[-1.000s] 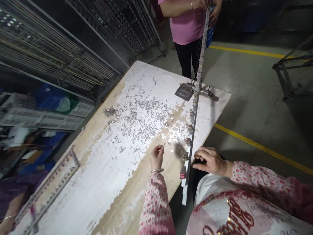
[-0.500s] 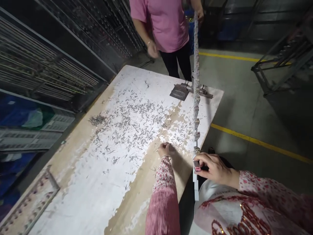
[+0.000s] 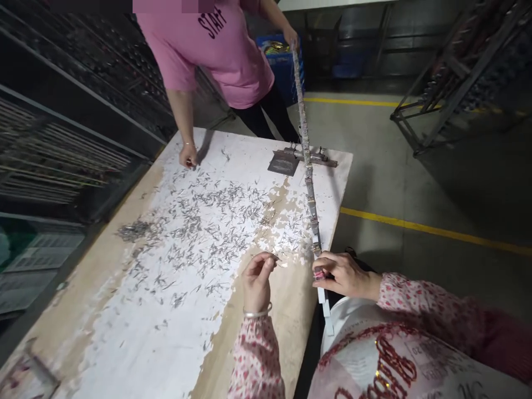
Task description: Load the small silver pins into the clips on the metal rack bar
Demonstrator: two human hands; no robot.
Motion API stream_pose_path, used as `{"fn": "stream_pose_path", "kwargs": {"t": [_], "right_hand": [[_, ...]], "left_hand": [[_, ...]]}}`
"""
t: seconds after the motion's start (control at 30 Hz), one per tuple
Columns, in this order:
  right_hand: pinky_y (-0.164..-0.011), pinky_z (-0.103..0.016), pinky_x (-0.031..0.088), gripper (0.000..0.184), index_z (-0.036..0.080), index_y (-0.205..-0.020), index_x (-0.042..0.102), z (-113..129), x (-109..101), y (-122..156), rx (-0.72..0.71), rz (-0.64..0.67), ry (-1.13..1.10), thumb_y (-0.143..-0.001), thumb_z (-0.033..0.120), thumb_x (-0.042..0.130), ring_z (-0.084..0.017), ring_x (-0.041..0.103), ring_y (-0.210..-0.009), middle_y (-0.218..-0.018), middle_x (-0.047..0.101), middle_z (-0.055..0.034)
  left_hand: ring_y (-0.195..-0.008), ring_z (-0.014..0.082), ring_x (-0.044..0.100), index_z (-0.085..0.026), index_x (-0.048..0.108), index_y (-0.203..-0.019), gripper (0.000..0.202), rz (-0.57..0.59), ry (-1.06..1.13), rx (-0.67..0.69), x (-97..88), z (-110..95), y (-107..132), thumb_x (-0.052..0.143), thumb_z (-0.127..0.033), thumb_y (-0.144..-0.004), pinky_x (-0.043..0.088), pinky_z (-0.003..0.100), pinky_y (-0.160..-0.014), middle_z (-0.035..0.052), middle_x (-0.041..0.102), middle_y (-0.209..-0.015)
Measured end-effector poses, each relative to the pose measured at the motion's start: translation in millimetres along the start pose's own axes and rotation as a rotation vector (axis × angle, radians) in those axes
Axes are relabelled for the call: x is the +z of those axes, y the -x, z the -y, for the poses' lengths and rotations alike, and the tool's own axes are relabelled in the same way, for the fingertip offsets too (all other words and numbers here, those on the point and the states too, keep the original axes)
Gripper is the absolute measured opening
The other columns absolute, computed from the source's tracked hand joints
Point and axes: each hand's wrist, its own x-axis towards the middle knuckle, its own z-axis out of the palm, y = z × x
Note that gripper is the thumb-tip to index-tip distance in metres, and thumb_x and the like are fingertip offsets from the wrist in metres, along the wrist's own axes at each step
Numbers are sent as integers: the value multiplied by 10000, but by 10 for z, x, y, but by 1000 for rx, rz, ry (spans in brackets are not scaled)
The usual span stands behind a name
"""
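Observation:
My left hand (image 3: 256, 278) is raised just above the table, thumb and fingers pinched on a thin metal pin (image 3: 275, 256). My right hand (image 3: 341, 274) grips the near end of a long metal bar (image 3: 310, 183) fitted with small clips along its length. The bar runs along the table's right edge and rises away to a person in a pink shirt (image 3: 216, 44), whose hand (image 3: 291, 37) holds its far end. Several loose metal pins (image 3: 216, 216) lie scattered over the worn white tabletop (image 3: 137, 327).
The other person's second hand (image 3: 188, 155) rests on the table's far left edge. A metal clamp plate (image 3: 284, 162) sits at the far corner by the bar. Racks of rods (image 3: 54, 149) line the left; a metal frame (image 3: 449, 72) stands at the right; yellow floor lines (image 3: 432, 231).
My left hand has lifted off the table with a pin pinched in it. My right hand has closed on the bar's near end. The other person's hand has come down onto the table.

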Motion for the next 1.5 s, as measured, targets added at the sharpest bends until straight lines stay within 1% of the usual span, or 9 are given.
{"fn": "stream_pose_path", "kwargs": {"t": [0.13, 0.23, 0.37, 0.7, 1.0, 1.17, 1.33, 1.4, 1.5], "right_hand": [[-613, -252, 449, 261, 175, -896, 613, 13, 30, -1, -37, -71, 74, -910, 427, 547, -130, 578, -647, -795, 609, -20], [-590, -256, 437, 305, 161, -843, 610, 20, 59, 7, -38, -101, 115, -907, 452, 543, -133, 579, -620, -743, 608, -19], [-584, -252, 424, 323, 160, -845, 604, 26, 60, 13, -32, -83, 144, -916, 465, 527, -125, 579, -613, -725, 609, -16], [-577, -244, 397, 373, 153, -828, 604, 61, 25, 15, -22, -90, 162, -934, 490, 482, -120, 576, -610, -724, 611, -19], [-605, -250, 404, 341, 170, -867, 598, 58, 18, 3, 34, -8, 164, -912, 498, 515, -142, 586, -682, -798, 609, -23], [-635, -242, 445, 314, 160, -963, 614, 75, -11, -25, 62, -19, 89, -887, 462, 567, -148, 603, -733, -856, 623, -35], [-712, -229, 484, 309, 165, -1031, 608, 85, -14, -37, 98, -3, 2, -814, 375, 673, -141, 614, -774, -884, 633, -28], [-749, -243, 496, 348, 158, -1020, 596, 76, 24, -11, 97, -36, -26, -758, 349, 723, -153, 612, -806, -911, 636, -36], [-703, -249, 517, 386, 150, -992, 571, 40, 122, 60, 102, -99, -94, -707, 341, 748, -156, 597, -781, -953, 626, -59]], "left_hand": [[-782, 151, 603, -177, 660, -870, 68, 227, -67, 287, 293, -715, 323, 657, -172, -802, 507, 271, -705, 42, 642, -803], [-755, 156, 609, -172, 653, -868, 82, 307, -131, 421, 463, -957, 430, 626, -115, -816, 508, 284, -689, 41, 636, -772], [-740, 150, 608, -171, 636, -862, 111, 297, -183, 498, 563, -996, 449, 626, -76, -805, 496, 278, -677, 32, 631, -769], [-744, 156, 600, -174, 642, -868, 110, 329, -262, 554, 607, -1057, 483, 615, -82, -815, 491, 287, -675, 44, 635, -767], [-803, 169, 620, -187, 650, -960, 226, 370, -448, 742, 616, -1183, 508, 615, -37, -796, 515, 289, -699, 53, 650, -826], [-788, 165, 604, -199, 626, -1080, 222, 233, -338, 578, 533, -1011, 514, 563, -188, -868, 510, 290, -685, 84, 648, -971], [-745, 150, 592, -200, 616, -1020, 259, -13, -180, 181, 342, -449, 522, 522, -405, -894, 505, 269, -668, 72, 648, -917], [-773, 173, 607, -221, 626, -1035, 346, -10, -252, -6, 325, -174, 571, 544, -504, -853, 510, 290, -680, 77, 655, -941], [-782, 230, 647, -272, 668, -942, 441, 98, -280, -190, 400, 141, 733, 526, -657, -781, 517, 340, -650, 79, 675, -913]]}}
